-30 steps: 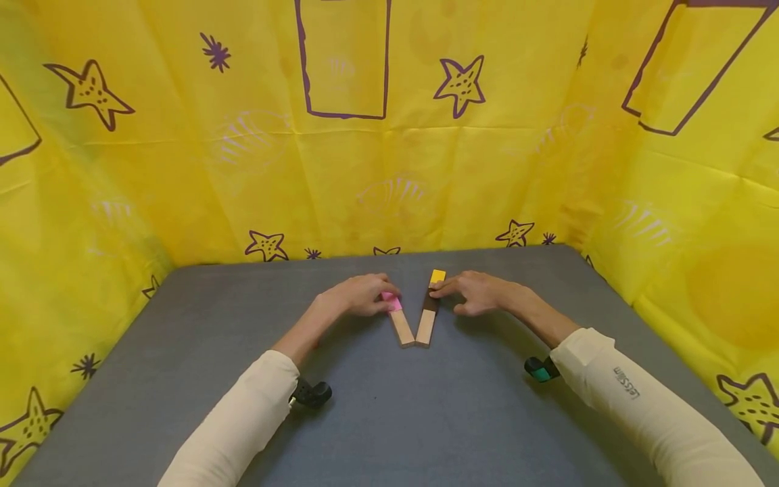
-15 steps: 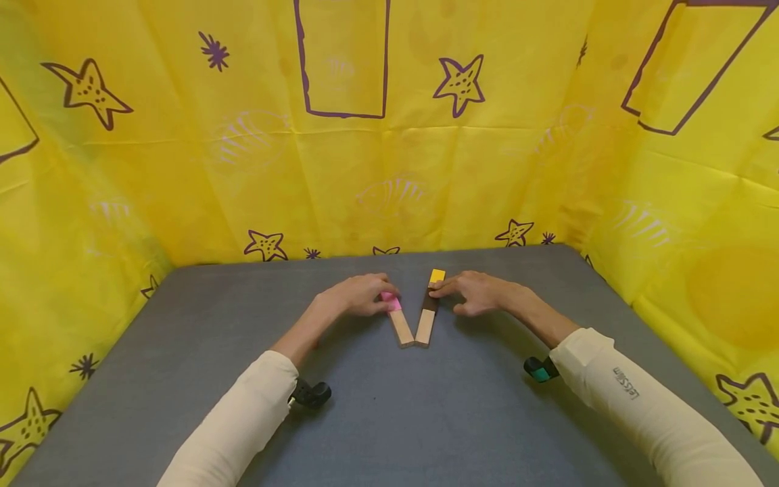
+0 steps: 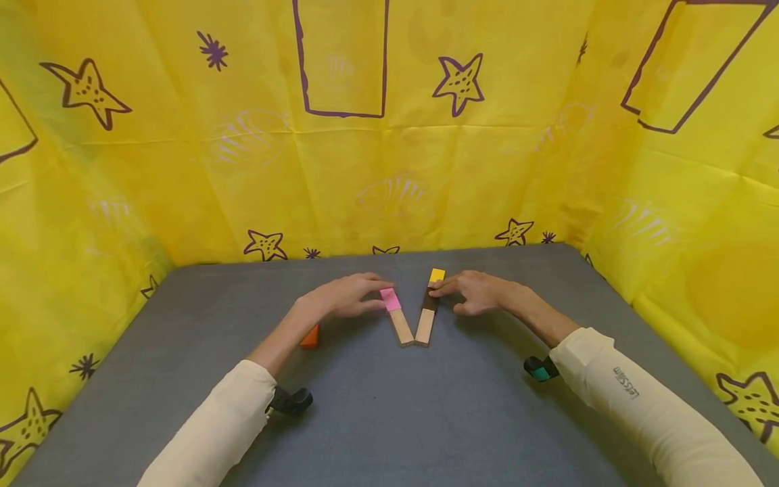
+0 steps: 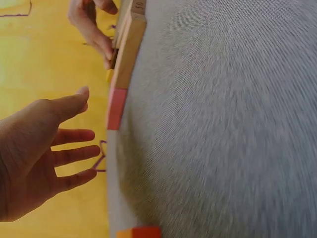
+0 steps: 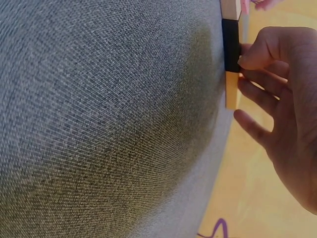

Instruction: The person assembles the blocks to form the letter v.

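Two plain wooden blocks, the left one and the right one, lie in a V on the grey table, near ends meeting. A pink block continues the left arm. On the right arm come a dark brown block and a yellow block. My left hand, fingers spread and fairly straight, is beside the pink block; the left wrist view shows a gap between them. My right hand rests its fingertips on the right arm, around the dark brown and yellow blocks.
An orange-red block lies near my left wrist, partly hidden by the forearm; its end shows at the bottom of the left wrist view. Yellow patterned cloth surrounds the table's back and sides.
My left hand has let go of the pink block, spread its fingers and shifted left. The orange-red block has come into view beside that forearm. The right hand stays in place.
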Demonstrator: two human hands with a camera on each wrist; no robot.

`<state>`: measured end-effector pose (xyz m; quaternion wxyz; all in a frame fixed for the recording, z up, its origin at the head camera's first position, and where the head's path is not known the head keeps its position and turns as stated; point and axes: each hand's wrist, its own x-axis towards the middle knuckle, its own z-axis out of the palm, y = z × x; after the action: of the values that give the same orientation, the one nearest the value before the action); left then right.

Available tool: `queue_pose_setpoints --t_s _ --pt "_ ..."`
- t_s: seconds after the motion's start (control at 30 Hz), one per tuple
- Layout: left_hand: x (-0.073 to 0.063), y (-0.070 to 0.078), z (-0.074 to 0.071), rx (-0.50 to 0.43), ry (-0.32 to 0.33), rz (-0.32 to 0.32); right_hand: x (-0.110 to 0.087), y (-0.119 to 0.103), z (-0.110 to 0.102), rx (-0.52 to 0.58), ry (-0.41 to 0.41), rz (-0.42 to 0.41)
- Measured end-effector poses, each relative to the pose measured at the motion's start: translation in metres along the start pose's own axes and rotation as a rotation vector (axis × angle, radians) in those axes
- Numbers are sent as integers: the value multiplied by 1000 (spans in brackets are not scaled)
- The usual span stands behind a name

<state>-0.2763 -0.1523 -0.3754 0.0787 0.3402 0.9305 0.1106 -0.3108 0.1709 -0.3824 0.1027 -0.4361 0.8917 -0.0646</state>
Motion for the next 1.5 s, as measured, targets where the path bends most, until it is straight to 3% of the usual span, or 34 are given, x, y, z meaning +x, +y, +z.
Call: queue_pose_setpoints --t_s 0.2,0.5,0.9,1.13,1.5 --pt "-23 2 -12 -12 -20 -22 -1 0 -1 -1 10 -18" --pt "-57 1 -19 -5 -80 -11 -1 -1 -1 4 12 -42" --pt "-97 -24 -12 18 -128 -69 -1 -3 -1 12 -4 -24" --pt "-108 -30 -13 -11 -120 -35 -4 -2 -1 20 -5 -16" --pt "-116 -36 -12 24 -96 -10 -1 -1 1 30 0 -20"
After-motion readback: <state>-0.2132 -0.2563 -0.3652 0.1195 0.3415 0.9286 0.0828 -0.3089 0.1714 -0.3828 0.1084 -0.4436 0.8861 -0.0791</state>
